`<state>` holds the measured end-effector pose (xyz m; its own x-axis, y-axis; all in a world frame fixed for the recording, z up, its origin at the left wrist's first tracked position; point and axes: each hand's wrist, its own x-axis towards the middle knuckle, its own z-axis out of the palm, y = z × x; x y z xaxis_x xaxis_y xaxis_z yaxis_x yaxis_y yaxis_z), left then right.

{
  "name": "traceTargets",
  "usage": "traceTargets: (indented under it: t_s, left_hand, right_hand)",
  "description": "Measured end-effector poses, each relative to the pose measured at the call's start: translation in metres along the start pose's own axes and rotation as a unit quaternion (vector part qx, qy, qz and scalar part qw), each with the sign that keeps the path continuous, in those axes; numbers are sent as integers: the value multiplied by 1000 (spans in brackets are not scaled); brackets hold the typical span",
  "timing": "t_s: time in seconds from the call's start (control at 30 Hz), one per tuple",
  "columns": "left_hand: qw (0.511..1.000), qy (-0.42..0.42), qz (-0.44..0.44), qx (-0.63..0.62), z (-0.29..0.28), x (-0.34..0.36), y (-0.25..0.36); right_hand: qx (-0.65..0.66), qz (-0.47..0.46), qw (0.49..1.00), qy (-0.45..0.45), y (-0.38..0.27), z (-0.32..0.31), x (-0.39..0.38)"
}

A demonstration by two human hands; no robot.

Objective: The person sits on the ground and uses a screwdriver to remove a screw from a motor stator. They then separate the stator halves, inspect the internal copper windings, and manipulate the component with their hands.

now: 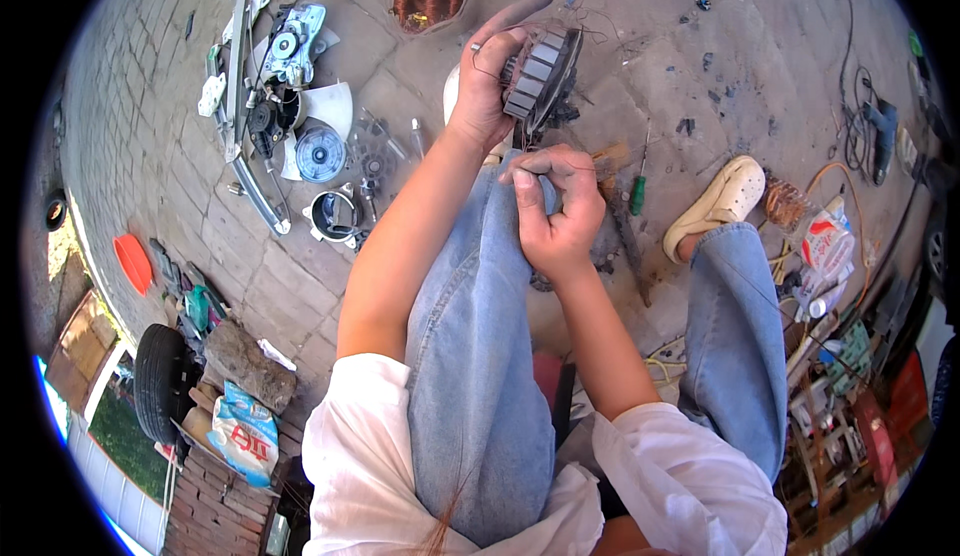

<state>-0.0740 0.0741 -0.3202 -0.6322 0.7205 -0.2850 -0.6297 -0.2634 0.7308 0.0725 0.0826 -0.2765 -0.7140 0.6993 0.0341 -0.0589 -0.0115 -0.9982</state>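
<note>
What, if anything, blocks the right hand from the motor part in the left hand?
Nothing visible: the right hand is just below the motor part in the picture; the left hand grips the part's left side.

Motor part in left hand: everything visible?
The motor part is round and looks metallic, with flat grey rectangular faces around its side, dark gaps between them and a darker rim. Thin loose wires stick out near its top. It is tilted, held up by the left hand, which grips its left side. The right hand is below it; whether a wire joins them is unclear.
</note>
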Motion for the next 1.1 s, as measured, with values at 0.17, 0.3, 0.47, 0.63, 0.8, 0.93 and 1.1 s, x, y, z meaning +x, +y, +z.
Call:
traceTargets:
  t_s: [0.17,0.3,0.47,0.63,0.8,0.93,1.1]
  left_hand:
    - [993,97,-1,-67,8,-6,-1]
    - [973,204,-9,-107,6,-8,-5]
    - [968,238,65,-48,11,-12,-3]
    - [964,250,94,8,14,-14,2]
    - [951,267,132,83,21,-16,2]
    - [939,268,153,155,15,-17,-1]
    - [936,253,161,187,37,-22,11]
  right_hand:
    - [-30,-46,998,-1,0,-1,4]
    - [-50,-60,997,-4,-1,-2,7]
    - [-78,-66,995,-14,-1,-2,6]
    - [-70,-63,995,14,-4,-3,12]
    - [-272,-175,943,73,-23,-13,24]
    - [-411,-184,889,79,-37,-4,41]
    - [-416,-146,894,79,-20,-1,55]
